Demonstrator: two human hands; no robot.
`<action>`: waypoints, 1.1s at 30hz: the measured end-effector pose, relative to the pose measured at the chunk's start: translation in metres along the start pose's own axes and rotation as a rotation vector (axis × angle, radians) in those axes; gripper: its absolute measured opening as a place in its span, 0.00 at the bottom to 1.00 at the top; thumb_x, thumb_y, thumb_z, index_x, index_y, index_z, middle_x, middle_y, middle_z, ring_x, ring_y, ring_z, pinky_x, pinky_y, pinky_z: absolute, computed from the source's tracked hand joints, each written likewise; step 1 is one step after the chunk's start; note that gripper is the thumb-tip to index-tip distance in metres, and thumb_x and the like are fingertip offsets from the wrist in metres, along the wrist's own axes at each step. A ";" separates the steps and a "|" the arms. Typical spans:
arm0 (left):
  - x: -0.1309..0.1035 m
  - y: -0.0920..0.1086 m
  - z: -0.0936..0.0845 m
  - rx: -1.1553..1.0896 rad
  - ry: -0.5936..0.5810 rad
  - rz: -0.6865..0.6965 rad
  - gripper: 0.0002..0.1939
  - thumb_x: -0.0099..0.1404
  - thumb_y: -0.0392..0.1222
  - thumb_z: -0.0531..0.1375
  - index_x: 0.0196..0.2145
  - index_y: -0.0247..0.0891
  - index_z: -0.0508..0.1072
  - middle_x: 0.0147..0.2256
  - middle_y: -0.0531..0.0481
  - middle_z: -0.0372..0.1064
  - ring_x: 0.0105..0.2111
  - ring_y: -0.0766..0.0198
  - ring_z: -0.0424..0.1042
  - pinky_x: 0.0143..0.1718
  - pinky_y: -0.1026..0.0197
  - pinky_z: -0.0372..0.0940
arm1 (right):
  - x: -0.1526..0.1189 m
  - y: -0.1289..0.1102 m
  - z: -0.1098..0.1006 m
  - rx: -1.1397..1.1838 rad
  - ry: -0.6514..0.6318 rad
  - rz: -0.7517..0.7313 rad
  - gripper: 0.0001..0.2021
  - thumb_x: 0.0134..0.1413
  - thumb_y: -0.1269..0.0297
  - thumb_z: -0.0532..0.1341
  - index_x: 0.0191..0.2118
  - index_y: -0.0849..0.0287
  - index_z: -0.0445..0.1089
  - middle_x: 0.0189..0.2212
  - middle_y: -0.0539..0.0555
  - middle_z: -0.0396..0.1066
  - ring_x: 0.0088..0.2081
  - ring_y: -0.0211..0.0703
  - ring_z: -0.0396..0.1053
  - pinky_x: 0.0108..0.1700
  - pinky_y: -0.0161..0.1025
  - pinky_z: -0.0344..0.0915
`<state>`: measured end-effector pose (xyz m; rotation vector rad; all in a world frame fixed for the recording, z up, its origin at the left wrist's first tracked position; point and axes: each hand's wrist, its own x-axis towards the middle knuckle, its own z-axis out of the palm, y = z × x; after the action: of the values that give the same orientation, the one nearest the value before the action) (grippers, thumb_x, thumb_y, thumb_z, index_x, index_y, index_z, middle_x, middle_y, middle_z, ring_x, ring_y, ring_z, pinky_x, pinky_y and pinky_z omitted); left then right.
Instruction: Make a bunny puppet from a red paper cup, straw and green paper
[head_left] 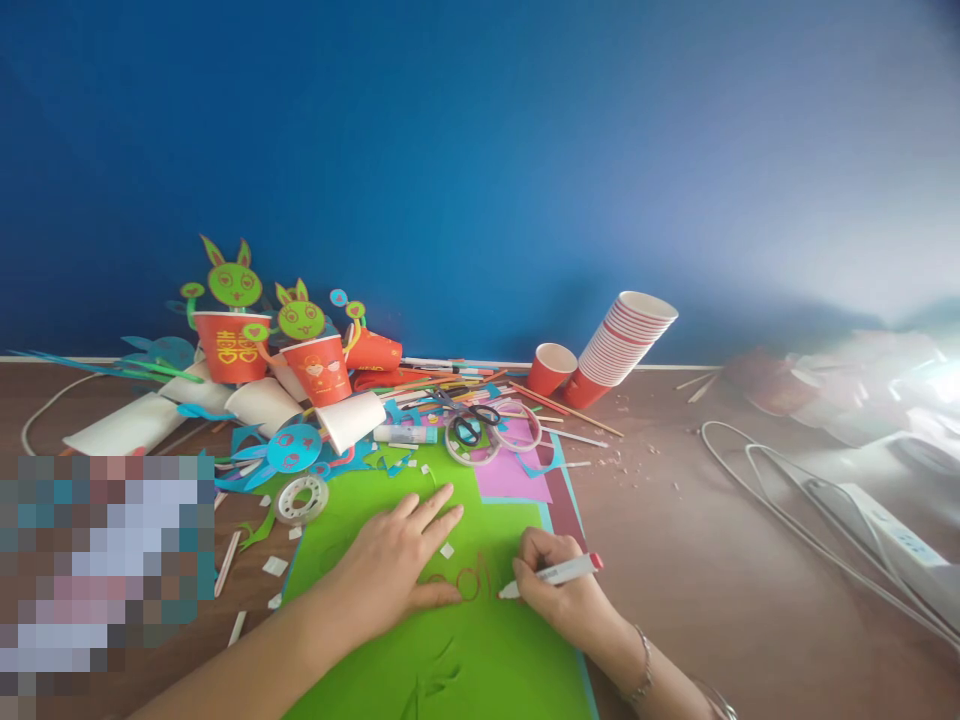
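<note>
Green paper [360, 650] lies on the table in front of me. My left hand [401, 560] rests flat on it with the fingers spread, the thumb beside a drawn red circle [469, 584]. In my right hand [555, 590] is a white marker [562, 571] with a red end, its tip at the paper just right of the red lines. Cut slits [439, 675] show in the sheet's lower part. Above my hands lie scissors [474, 425], a glue stick [405, 434] and a roll of clear tape [301, 498].
Rabbit figures in red paper cups [232, 345] stand at the back left among white cups [127, 425] and a blue rabbit head [295, 449]. A leaning stack of cups [628, 340] is at the back. On the right are cables [780, 500] and a power strip [892, 525].
</note>
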<state>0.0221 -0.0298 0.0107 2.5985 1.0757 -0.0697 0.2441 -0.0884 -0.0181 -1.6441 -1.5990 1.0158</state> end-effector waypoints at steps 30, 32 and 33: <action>0.000 0.000 0.000 -0.027 -0.009 -0.004 0.36 0.60 0.61 0.56 0.61 0.46 0.56 0.64 0.50 0.46 0.55 0.47 0.61 0.49 0.48 0.64 | 0.002 -0.002 0.004 -0.030 0.080 0.041 0.11 0.45 0.66 0.54 0.18 0.55 0.51 0.14 0.44 0.53 0.18 0.34 0.50 0.21 0.32 0.49; 0.000 0.000 0.000 -0.028 -0.010 -0.008 0.36 0.60 0.61 0.56 0.61 0.46 0.56 0.64 0.50 0.46 0.55 0.46 0.61 0.49 0.48 0.64 | 0.002 -0.002 0.004 -0.008 0.092 0.043 0.12 0.46 0.65 0.55 0.18 0.55 0.51 0.14 0.43 0.53 0.18 0.33 0.50 0.21 0.32 0.49; 0.000 0.000 -0.001 -0.028 -0.014 -0.010 0.36 0.59 0.60 0.56 0.61 0.46 0.56 0.65 0.50 0.46 0.55 0.46 0.61 0.49 0.48 0.64 | 0.002 -0.001 0.004 -0.001 0.097 0.046 0.12 0.46 0.65 0.55 0.18 0.55 0.51 0.14 0.43 0.53 0.18 0.33 0.50 0.21 0.32 0.49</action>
<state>0.0220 -0.0298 0.0116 2.5645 1.0766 -0.0751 0.2395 -0.0867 -0.0193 -1.7111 -1.5048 0.9437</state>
